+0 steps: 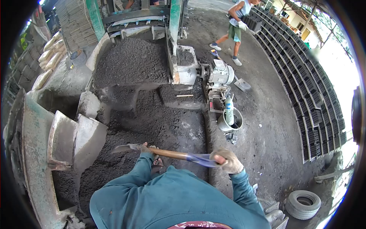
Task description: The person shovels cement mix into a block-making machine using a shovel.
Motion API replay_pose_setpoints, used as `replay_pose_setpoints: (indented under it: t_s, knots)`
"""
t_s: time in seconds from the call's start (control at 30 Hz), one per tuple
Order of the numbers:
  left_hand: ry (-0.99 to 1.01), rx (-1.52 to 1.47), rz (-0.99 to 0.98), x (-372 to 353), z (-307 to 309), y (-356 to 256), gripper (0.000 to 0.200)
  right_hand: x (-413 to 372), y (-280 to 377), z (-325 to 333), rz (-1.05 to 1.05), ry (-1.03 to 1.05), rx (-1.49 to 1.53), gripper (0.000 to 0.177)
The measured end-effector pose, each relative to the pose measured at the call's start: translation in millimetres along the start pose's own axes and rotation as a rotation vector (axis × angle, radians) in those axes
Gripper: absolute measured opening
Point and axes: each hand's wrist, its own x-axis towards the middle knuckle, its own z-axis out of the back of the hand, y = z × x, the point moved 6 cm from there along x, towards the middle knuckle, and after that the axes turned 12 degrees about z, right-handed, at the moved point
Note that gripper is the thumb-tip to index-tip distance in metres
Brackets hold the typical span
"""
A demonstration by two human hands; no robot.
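Note:
A shovel (171, 154) with a wooden shaft and a blue handle lies across the front of my body. My left hand (148, 150), gloved with bare fingertips, is wrapped round the shaft near the blade. The gloved right hand (226, 161) grips the blue handle at the other end. The metal blade (124, 148) points left, low over dark loose material (152, 114) in the pit. Behind it rises a larger dark heap (131, 61) between concrete walls.
An electric motor (222, 72) and a bucket (231, 120) holding a bottle (229, 108) stand right of the pit. Another shovel (242, 84) lies beyond. A person (238, 28) carries a block near racked blocks (301, 84). A tire (303, 204) lies lower right; a rusty metal drum (38, 152) stands left.

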Motion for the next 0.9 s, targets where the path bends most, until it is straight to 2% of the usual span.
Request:
replay_pose_setpoints:
  t_s: [0.07,0.13,0.2,0.27,0.33,0.4,0.43,0.47,0.53,0.57,0.67,0.77,0.8,0.83,0.87,0.9]
  knots:
    - [0.054,0.026,-0.056,-47.2,-15.3,31.6,0.028,-75.6,-37.5,14.1,-0.252,-0.179,0.042,0.053]
    - [0.085,0.067,-0.138,-103.5,-30.8,58.1,0.025,-156.8,-69.6,7.7,-0.638,-0.378,0.241,0.065]
    - [0.237,0.151,-0.155,-130.7,-44.3,75.4,0.024,-217.9,-98.2,-25.7,-0.714,-0.53,0.349,0.073]
    - [0.352,0.269,-0.189,-159.6,-62.8,91.8,0.022,-272.8,-135.1,-66.2,-0.867,-0.671,0.302,0.053]
    - [0.503,0.337,-0.143,-200.2,-91.1,107.7,0.02,-331.1,-172.4,-113.6,-1.201,-0.646,0.341,0.032]
    - [0.66,0.39,-0.135,-230.8,-125.6,119.0,0.021,-294.1,-112.9,-126.3,-1.211,-0.871,0.642,0.016]
    - [0.762,0.42,-0.112,-232.4,-140.7,120.6,0.018,-298.5,-114.5,-134.0,-1.189,-0.9,0.645,0.015]
    - [0.718,0.505,-0.147,-231.9,-153.0,120.3,0.017,-309.9,-119.0,-145.1,-1.191,-0.969,0.763,0.015]
    - [0.698,0.553,-0.088,-231.8,-173.4,122.1,0.015,-319.0,-125.0,-160.8,-1.174,-1.121,0.999,0.016]
    - [0.69,0.556,-0.059,-235.8,-182.8,124.3,0.015,-297.6,-99.4,-152.3,-1.195,-1.221,0.943,0.012]
    - [0.677,0.568,0.023,-236.9,-209.5,109.4,0.014,-278.1,-58.7,-132.5,-1.134,-1.222,0.89,0.017]
    - [0.672,0.602,0.092,-218.6,-238.7,67.4,0.011,-193.6,-11.2,-132.0,-1.026,-1.292,0.827,0.017]
    - [0.656,0.621,0.104,-214.8,-249.5,51.6,0.009,-154.4,6.2,-137.3,-1.074,-1.348,0.813,0.019]
    - [0.641,0.634,0.11,-212.6,-260.2,34.4,0.007,-152.2,0.5,-150.1,-1.062,-1.344,0.793,0.019]
    - [0.63,0.642,0.113,-210.0,-271.4,19.1,0.006,-158.1,-4.3,-160.7,-1.046,-1.333,0.769,0.019]
    - [0.638,0.651,0.127,-206.2,-278.3,6.3,0.007,-155.0,-4.1,-167.2,-1.008,-1.159,0.74,0.025]
